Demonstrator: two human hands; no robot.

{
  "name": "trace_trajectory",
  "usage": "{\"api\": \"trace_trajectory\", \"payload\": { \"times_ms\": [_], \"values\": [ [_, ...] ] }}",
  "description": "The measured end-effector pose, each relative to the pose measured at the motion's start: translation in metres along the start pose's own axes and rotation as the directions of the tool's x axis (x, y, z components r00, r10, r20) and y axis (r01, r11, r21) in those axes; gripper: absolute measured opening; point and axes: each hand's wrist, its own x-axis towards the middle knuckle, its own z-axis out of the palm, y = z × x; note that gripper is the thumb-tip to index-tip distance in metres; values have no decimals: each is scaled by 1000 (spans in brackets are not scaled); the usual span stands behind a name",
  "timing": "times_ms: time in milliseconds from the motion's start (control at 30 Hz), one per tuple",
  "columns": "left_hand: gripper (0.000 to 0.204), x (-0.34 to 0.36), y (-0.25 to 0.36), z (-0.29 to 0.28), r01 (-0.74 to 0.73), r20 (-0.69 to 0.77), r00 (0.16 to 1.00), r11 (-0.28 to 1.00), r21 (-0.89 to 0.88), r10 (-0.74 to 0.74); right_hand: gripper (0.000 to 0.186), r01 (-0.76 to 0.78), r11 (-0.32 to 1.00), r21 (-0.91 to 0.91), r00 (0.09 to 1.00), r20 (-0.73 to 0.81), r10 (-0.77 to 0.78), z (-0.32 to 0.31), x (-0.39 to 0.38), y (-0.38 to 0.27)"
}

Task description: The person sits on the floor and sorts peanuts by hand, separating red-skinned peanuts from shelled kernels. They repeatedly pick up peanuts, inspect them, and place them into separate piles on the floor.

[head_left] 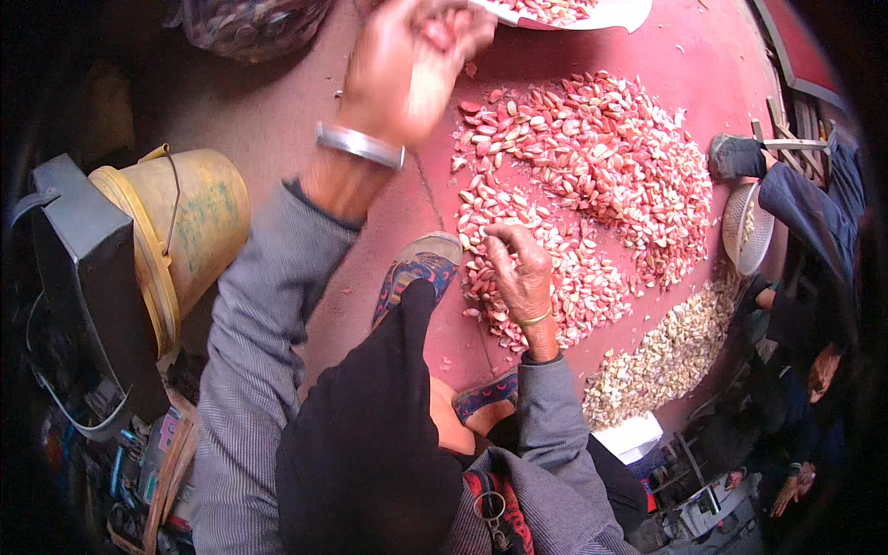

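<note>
Raised at the top, my left hand [407, 79] is palm up and blurred by motion. Its curled fingers hold a few reddish cloves [437, 35], which look like garlic. My right hand [523, 268] hovers at the near left edge of a broad pile of pink-skinned garlic cloves [601, 148]. Its fingers are bent and pinched together, and whatever lies between them is too small to make out. Beyond my left hand, a white tray [620, 13] holds more cloves, partly cut off by the frame.
Pale cloves [661, 356] form a second heap at the right, beside a white box [629, 435]. A white strainer [747, 227] stands near another person's leg [809, 217]. To the left are a yellow bucket [199, 222] and a dark grey container [88, 222]. A filled bag [250, 28] sits at the far left.
</note>
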Motion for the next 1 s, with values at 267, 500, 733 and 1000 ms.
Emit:
{"api": "trace_trajectory", "payload": {
  "times_ms": [267, 500, 733, 1000],
  "values": [
    [65, 63, 20, 44, -69, -17, 996, 912, 405, 83, 13, -14, 999, 30, 1000, 10, 14, 3, 2, 9],
    [30, -20, -77, -61, -106, 8, 972, 405, 908, 237, 38, 254, 910, -328, 940, -139, -312, 1, 82, 40],
    [53, -66, -128, -93, -214, 218, 975, -81, 973, 50, 49, 260, 755, -602, 944, -8, -331, 36, 92, 52],
    [24, -170, -122, -69, -299, 322, 944, 229, 926, -71, 46, 192, 825, -532, 979, 48, -197, 18, 1, 47]
  ]
}}
